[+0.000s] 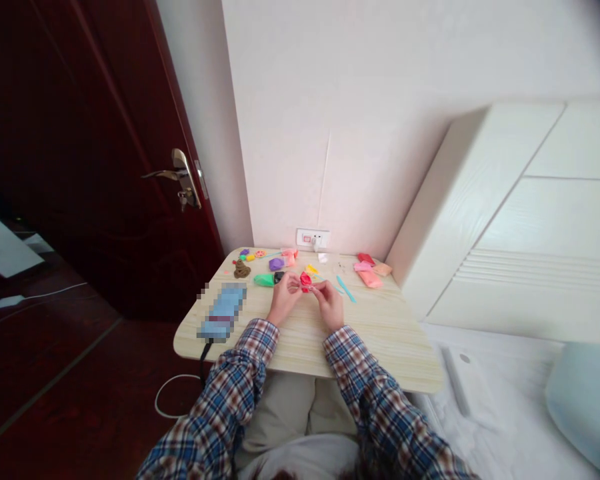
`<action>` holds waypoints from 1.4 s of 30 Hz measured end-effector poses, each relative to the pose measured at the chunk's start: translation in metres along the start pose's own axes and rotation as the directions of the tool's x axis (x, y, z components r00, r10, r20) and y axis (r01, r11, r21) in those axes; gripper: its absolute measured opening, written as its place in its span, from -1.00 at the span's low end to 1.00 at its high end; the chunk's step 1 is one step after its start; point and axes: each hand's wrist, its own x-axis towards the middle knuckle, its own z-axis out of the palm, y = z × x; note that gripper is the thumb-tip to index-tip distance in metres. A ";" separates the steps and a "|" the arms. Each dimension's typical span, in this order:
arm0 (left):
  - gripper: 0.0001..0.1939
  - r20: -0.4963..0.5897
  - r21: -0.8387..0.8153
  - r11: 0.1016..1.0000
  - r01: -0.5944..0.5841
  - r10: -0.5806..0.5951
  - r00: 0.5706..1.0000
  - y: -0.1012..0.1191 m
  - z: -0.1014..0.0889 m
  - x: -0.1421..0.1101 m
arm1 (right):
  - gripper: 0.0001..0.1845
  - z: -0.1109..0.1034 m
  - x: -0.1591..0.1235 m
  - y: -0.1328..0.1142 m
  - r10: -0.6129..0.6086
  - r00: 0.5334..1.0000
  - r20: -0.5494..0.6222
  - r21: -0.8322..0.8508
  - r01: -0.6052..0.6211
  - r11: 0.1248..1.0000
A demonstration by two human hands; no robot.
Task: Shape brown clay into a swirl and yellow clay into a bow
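Over the table (300, 347), I see the left hand (285, 295) and right hand (331, 303) pinching a small red packet (306, 280) between their fingers. A green packet (264, 281) lies just beside the left, a turquoise tool (347, 290) near the right. The phone (224, 312) looks pixelated, unreadable.

Dark red door (95, 153) with metal handle (183, 176), white wall socket (307, 239), pale grooved panelling (525, 220)
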 end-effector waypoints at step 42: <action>-0.77 -0.006 0.379 0.910 -0.169 0.185 0.983 -0.017 0.029 0.094 | -0.84 0.022 0.101 0.031 0.162 0.936 -0.312 -0.145 -0.216 0.966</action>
